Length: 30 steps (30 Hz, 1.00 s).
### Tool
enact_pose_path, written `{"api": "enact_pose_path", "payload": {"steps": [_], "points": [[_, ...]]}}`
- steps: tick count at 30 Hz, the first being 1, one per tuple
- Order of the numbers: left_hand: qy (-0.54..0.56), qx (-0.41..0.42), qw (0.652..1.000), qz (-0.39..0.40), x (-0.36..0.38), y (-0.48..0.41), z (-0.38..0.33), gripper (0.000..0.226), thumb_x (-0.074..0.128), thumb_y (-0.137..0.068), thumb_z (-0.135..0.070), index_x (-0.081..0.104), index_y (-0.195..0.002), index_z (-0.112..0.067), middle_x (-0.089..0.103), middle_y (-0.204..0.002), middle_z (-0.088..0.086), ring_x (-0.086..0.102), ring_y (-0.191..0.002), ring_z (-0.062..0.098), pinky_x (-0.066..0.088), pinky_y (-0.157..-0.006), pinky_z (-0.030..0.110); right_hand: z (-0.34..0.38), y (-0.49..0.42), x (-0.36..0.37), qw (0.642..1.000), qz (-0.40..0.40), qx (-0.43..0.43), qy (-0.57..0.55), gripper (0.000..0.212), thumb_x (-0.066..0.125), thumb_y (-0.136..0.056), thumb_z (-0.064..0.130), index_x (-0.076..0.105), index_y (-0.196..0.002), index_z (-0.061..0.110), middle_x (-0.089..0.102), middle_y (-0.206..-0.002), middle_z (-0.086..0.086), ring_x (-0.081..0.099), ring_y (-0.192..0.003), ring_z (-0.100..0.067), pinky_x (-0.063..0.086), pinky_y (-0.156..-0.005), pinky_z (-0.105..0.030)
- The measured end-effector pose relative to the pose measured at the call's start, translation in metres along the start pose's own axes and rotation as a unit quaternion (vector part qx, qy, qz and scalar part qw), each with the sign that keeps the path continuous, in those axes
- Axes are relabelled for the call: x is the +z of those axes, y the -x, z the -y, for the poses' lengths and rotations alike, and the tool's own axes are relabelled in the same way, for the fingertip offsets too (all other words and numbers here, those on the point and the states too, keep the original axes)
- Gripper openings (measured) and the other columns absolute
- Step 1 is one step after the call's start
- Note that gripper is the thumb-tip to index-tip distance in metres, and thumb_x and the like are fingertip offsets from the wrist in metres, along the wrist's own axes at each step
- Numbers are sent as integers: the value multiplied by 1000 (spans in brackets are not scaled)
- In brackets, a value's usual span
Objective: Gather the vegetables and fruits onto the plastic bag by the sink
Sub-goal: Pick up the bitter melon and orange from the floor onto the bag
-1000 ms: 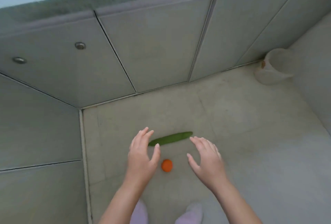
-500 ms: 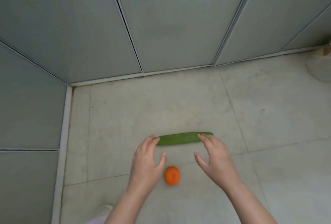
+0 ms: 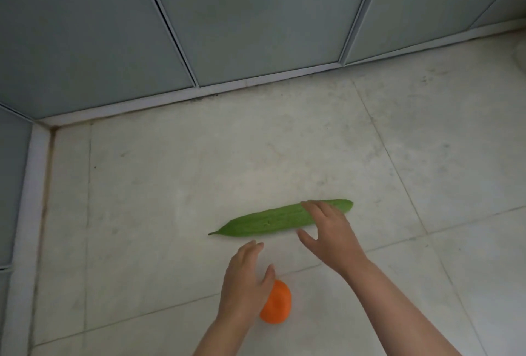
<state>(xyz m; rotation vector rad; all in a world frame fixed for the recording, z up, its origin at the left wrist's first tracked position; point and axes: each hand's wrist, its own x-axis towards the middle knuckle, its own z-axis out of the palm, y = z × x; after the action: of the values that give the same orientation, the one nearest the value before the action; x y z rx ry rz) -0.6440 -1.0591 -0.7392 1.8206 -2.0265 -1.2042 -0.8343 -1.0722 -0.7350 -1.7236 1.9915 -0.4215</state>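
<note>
A long green cucumber (image 3: 273,220) lies on the pale tiled floor, its pointed tip to the left. My right hand (image 3: 331,234) is spread over its right part, fingers apart and resting on or just above the skin, thumb on the near side. A small orange fruit (image 3: 277,303) sits on the floor nearer to me. My left hand (image 3: 246,284) hovers open right beside it on its left, the thumb overlapping the fruit's upper edge. Neither the plastic bag nor the sink is in view.
Grey cabinet doors (image 3: 256,14) rise behind the floor, with a white plinth (image 3: 256,82) along their base. More cabinet fronts and a white strip (image 3: 31,213) close off the left side. A pale object (image 3: 521,54) shows at the right edge.
The view has dropped closer to the floor. My right hand has reached onto the cucumber's right part. My left hand has pulled back from the cucumber toward the orange fruit.
</note>
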Motion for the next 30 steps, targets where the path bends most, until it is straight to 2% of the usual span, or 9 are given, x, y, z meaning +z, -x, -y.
{"api": "enact_pose_path", "payload": {"steps": [5,10,15,17,18,21,24,27,30], "points": [[3,6,1000,-12,24,-3,18,45,57,-84,-33,46,-127,-25,37,-140,-7,30,-128,8,20,-105,19,-17,-28,13,997,43,-40,47,58,65,-78,28,43,-130,14,50,-130,-8,38,-125,-27,24,-105,-49],[8,17,1000,4,43,6,30,65,44,-67,-55,47,-127,-30,35,-140,-11,27,-130,7,18,-107,20,-29,-51,24,990,112,-46,73,62,61,-80,35,34,-135,24,41,-137,-1,29,-130,-19,11,-111,-46],[-11,31,999,25,56,11,40,79,38,-57,-64,45,-128,-30,33,-139,-11,23,-129,3,15,-104,18,-34,-55,41,983,151,-75,76,63,62,-79,37,35,-134,26,43,-135,0,32,-128,-18,10,-110,-46],[-53,34,998,29,61,14,45,73,45,-57,-61,50,-123,-30,48,-132,-4,43,-121,12,32,-101,27,-36,-55,45,981,164,-76,76,63,62,-79,38,35,-134,26,43,-135,1,33,-127,-18,11,-111,-46],[-70,41,996,31,64,17,49,69,48,-56,-61,50,-118,-32,56,-125,-2,53,-113,15,43,-93,32,-37,-54,48,979,173,-75,77,63,62,-79,38,34,-134,26,43,-135,1,33,-127,-18,11,-111,-46],[-84,40,995,39,70,24,56,66,50,-53,-62,45,-114,-36,63,-116,0,61,-102,19,52,-79,37,-42,-50,55,977,182,-74,86,63,61,-79,41,34,-134,27,43,-134,1,35,-125,-19,14,-110,-45],[-105,29,991,81,73,27,63,70,46,-49,-65,46,-113,-35,65,-111,-3,62,-98,15,54,-71,29,-47,-48,59,977,175,-81,95,62,61,-79,40,34,-134,27,43,-134,2,35,-125,-19,13,-109,-45],[-115,29,989,93,74,28,63,73,42,-46,-66,46,-112,-34,65,-107,-7,48,-99,5,52,-66,19,-49,-48,62,978,166,-84,98,62,61,-79,37,35,-134,27,44,-132,1,36,-123,-19,14,-109,-45],[-118,18,989,85,76,29,66,74,42,-46,-65,46,-114,-33,65,-105,-8,42,-98,4,50,-64,15,-50,-47,64,979,153,-92,103,60,62,-79,33,36,-133,26,46,-131,0,39,-121,-20,18,-107,-43]]}}
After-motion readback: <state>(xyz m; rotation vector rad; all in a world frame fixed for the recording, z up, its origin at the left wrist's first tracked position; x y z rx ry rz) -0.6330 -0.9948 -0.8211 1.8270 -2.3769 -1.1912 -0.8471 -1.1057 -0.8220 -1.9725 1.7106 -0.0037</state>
